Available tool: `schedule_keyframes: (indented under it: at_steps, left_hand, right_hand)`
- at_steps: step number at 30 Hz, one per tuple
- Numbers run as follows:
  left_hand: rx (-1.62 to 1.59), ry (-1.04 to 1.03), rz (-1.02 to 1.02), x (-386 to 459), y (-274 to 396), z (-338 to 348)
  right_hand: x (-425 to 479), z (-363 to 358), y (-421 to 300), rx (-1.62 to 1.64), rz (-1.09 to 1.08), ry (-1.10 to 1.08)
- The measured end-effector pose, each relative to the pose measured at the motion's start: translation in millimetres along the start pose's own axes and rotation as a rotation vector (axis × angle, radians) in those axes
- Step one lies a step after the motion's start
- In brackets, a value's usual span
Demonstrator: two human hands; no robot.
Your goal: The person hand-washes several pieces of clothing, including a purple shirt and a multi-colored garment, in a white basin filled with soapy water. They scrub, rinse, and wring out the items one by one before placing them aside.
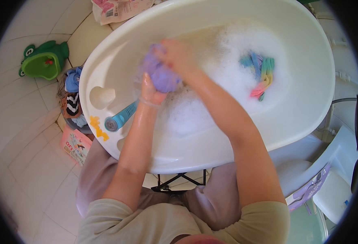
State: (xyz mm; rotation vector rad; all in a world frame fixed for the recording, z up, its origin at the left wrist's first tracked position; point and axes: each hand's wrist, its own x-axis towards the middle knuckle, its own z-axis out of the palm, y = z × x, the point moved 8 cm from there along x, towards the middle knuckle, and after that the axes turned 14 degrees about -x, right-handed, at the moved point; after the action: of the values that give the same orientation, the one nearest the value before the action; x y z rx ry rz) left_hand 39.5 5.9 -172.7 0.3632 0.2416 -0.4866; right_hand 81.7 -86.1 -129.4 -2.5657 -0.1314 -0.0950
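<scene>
Over the white plastic baby bathtub, my left hand holds a wet purple cloth from below, with a clear band around the wrist. My right hand grips the upper part of the same cloth; it is blurred. White suds cover much of the water beneath and beside my hands. A multicoloured cloth lies crumpled among the suds on the right. A teal handle-shaped plastic part rests against the tub's left inner side, partly behind my left forearm.
A basin of clothes stands left of the tub, near a green frog-shaped potty and a pink packet. Another pink bag lies beyond the rim. At the right are a purple box and a white toilet.
</scene>
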Motion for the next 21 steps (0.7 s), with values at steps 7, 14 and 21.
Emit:
schedule_keyframes:
  at_steps: [7,14,21]
  left_hand:
    - [0.542,0.654,-0.259,-8.6,28.3,-81.9]
    - [-0.250,-0.019,-0.439,14.6,3.8,-64.2]
    - [-0.007,0.202,-0.112,3.1,7.0,-33.1]
  right_hand:
    - [-25.7,-5.6,80.0,-0.421,0.338,0.264]
    - [-45.9,38.1,-51.2,0.071,-0.048,-0.115]
    - [-28.1,35.6,-43.0,-0.055,-0.044,0.156]
